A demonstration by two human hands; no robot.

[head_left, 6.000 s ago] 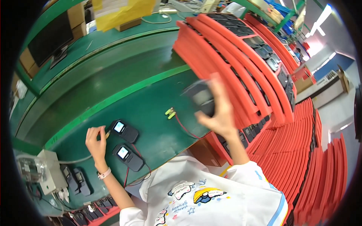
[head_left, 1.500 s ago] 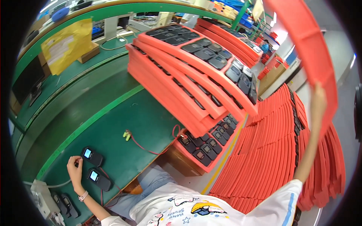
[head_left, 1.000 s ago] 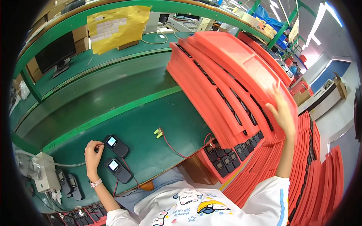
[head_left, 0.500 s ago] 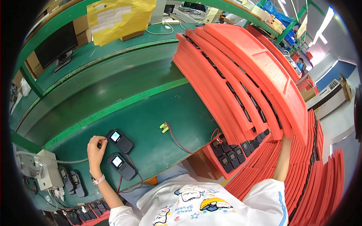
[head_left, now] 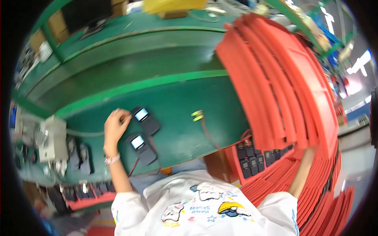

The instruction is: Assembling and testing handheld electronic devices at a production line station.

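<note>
My left hand [head_left: 115, 126] rests on the green bench [head_left: 177, 98], its curled fingertips pinching the near corner of a black handheld device [head_left: 145, 119] with a lit screen. A second black device [head_left: 139, 147] of the same kind lies just below it, trailing a red cable. My right hand [head_left: 309, 152] reaches up to the lower edge of the top red tray [head_left: 287, 90], with the fingers tucked under it. That tray lies on a fanned stack of red trays. A lower tray [head_left: 256, 159] holds several black devices.
A yellow-green connector on a red wire [head_left: 197, 115] lies mid-bench. Grey boxes and chargers [head_left: 53, 137] stand at the left. More red trays [head_left: 334, 196] are piled at the right. A monitor [head_left: 84, 13] and a yellow box [head_left: 173, 6] sit on the far shelf.
The red tray that my right hand held high has come down onto the fanned stack. My left hand has stayed at the two black devices.
</note>
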